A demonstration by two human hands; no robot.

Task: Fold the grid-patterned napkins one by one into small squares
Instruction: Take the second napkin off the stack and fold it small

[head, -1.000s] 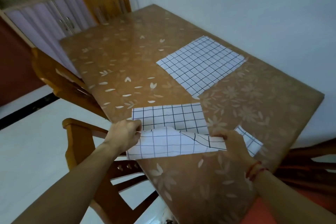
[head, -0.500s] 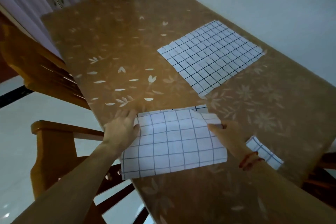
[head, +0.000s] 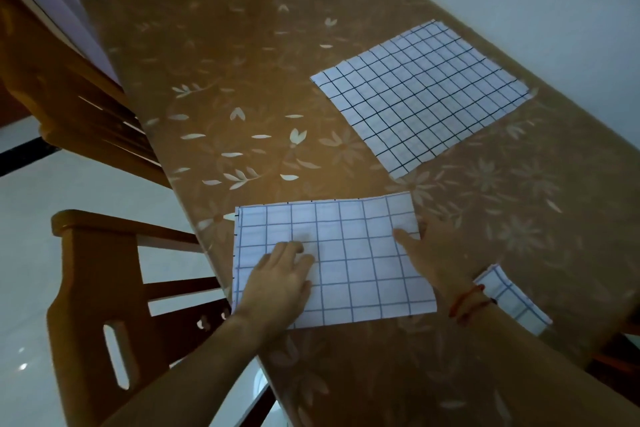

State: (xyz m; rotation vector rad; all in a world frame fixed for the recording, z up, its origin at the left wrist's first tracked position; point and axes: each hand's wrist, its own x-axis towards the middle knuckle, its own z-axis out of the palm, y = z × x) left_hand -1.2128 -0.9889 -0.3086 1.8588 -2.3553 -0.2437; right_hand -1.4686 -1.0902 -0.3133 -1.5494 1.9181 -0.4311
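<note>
So both hands are flat on the half-folded napkin point(head: 360, 274), which sits right at the left edge of the surface point(head: 242, 45). The left hand point(head: 280, 284) presses its near-left part, fingers point(head: 294, 251) straight and gripping nothing. The right hand point(head: 433, 253) presses the right side the same way, laid out flat. An open napkin point(head: 419, 97) lies well apart toward the right edge, and a small folded square point(head: 516, 305) sits just beside the right wrist with its red string point(head: 467, 302).
</note>
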